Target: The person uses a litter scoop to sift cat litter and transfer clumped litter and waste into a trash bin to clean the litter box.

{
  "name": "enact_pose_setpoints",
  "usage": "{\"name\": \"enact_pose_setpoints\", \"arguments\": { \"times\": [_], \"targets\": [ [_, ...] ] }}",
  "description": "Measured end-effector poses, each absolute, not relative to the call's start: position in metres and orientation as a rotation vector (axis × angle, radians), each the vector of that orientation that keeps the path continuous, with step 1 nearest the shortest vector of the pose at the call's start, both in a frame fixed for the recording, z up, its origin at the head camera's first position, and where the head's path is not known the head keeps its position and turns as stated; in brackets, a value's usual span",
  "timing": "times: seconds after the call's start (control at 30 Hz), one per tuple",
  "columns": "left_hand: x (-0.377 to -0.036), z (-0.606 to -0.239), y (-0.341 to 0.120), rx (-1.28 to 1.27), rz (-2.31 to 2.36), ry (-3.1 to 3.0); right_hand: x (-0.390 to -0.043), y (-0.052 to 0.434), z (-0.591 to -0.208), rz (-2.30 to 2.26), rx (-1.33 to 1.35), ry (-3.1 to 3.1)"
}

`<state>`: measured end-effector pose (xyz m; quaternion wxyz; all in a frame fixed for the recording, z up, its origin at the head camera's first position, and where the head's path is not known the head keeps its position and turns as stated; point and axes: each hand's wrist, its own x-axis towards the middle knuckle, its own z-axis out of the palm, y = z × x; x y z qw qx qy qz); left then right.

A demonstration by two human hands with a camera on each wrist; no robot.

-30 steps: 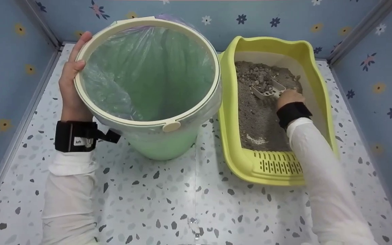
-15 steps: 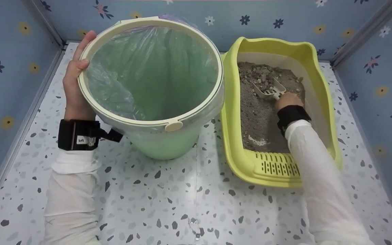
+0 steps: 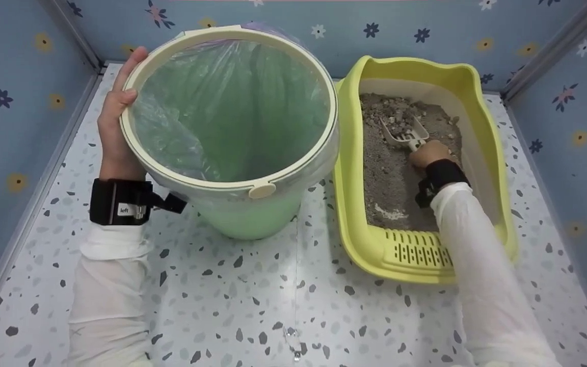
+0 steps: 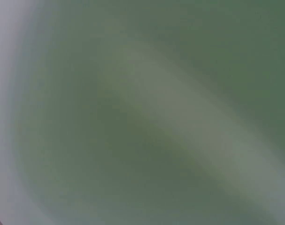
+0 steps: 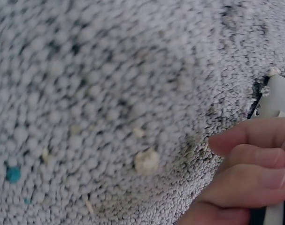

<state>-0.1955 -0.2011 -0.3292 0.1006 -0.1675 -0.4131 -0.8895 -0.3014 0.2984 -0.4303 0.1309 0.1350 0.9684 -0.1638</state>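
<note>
In the head view my left hand (image 3: 117, 127) holds the left side of a pale green trash can (image 3: 247, 216), its thumb against the cream rim ring (image 3: 126, 122). A clear plastic liner (image 3: 171, 132) hangs inside the can. My right hand (image 3: 431, 154) grips the handle of a whitish slotted litter scoop (image 3: 416, 137), whose head sits in grey cat litter (image 3: 385, 178) with brownish clumps (image 3: 400, 109) at and beyond its front edge. The litter fills a yellow litter box (image 3: 347, 204). The right wrist view shows curled fingers (image 5: 250, 173) close above the granules; the left wrist view is blurred green.
The can stands just left of the litter box on a white speckled floor (image 3: 222, 306). Blue flowered panels (image 3: 426, 20) enclose the back and both sides. A slotted step (image 3: 421, 252) forms the box's front end.
My right hand has shifted slightly toward me and turned the scoop, still in the litter. The left hand keeps its hold on the can. The whole head view has drifted a little.
</note>
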Motion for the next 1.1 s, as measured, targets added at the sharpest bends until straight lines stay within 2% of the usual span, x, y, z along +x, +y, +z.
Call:
{"name": "enact_pose_setpoints", "arguments": {
  "times": [0.47,0.9,1.1],
  "targets": [
    [-0.196,-0.329,-0.203,-0.460,-2.760,-1.083,-0.299,0.298,-0.438,-0.640,0.385,2.901],
    [-0.196,-0.331,-0.203,-0.459,-2.729,-1.127,-0.295,0.287,-0.440,-0.796,0.452,2.943],
    [-0.195,-0.329,-0.202,-0.465,-2.678,-1.185,-0.294,0.290,-0.442,-0.786,0.405,3.041]
  ]
}}
